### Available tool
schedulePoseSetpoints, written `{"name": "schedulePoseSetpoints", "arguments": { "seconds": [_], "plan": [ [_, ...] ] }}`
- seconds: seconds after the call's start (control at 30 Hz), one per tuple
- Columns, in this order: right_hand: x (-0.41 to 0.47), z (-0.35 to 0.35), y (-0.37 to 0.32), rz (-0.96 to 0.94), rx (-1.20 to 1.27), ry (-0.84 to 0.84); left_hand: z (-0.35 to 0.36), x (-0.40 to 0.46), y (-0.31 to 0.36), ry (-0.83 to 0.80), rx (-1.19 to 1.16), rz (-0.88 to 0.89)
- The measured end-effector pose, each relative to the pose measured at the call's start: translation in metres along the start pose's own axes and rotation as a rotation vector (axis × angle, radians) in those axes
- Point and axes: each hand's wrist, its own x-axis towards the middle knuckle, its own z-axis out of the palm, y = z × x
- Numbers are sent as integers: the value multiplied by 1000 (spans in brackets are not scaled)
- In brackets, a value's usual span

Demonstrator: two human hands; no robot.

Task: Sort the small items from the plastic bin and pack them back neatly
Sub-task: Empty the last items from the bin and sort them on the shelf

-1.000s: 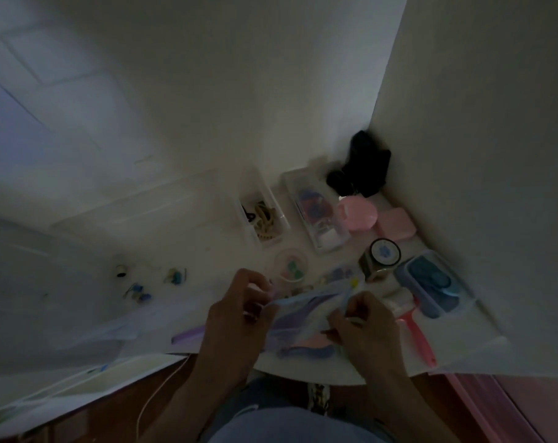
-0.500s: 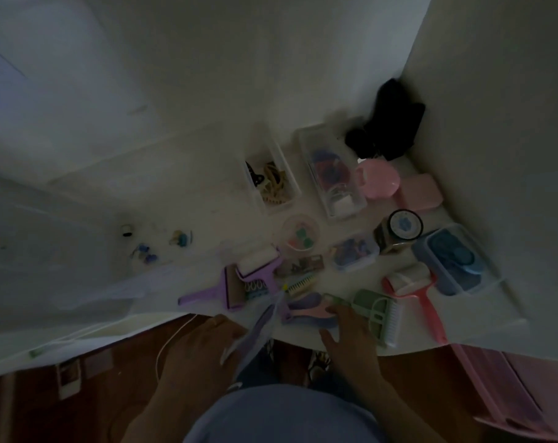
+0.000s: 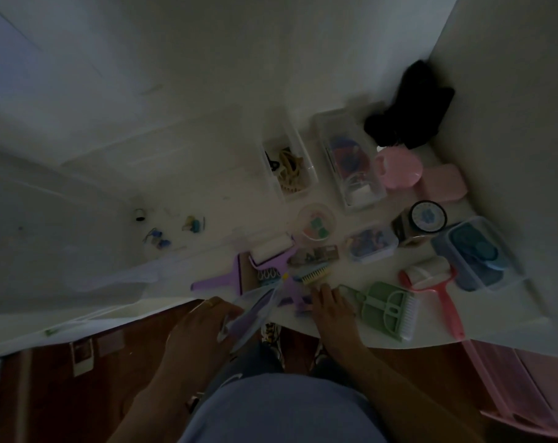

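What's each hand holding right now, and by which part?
The left hand grips a clear plastic bag with something purple inside, at its near, lower end. The right hand lies with fingers straight on the white table, holding nothing.

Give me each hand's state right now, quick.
Left hand: closed on a clear plastic bag at the table edge.
Right hand: open, fingers extended, resting on the table by the purple lint-roller handle.

From where I'm watching, there's a black bundle of cloth (image 3: 408,116) shoved into the far right corner against the white wall (image 3: 511,123). Reddish-brown wood floor (image 3: 79,394) shows below the table edge, plus patterned shoes (image 3: 271,335) down there.
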Motion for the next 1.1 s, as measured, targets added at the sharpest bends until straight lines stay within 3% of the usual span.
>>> {"name": "schedulePoseSetpoints", "arguments": {
  "seconds": [0.4,0.67,0.97,1.1],
  "plan": [
    [-6,13,5,-242,-76,36,16,18,-10,9,-21,106],
    [-13,14,9,-125,-77,-198,23,29,-11,-12,-35,88],
    [-23,-12,9,-153,-68,-185,32,38,-13,31,-44,125],
    [-24,-52,18,-117,-13,-318,29,37,-6,46,-51,151]
  ]
}}
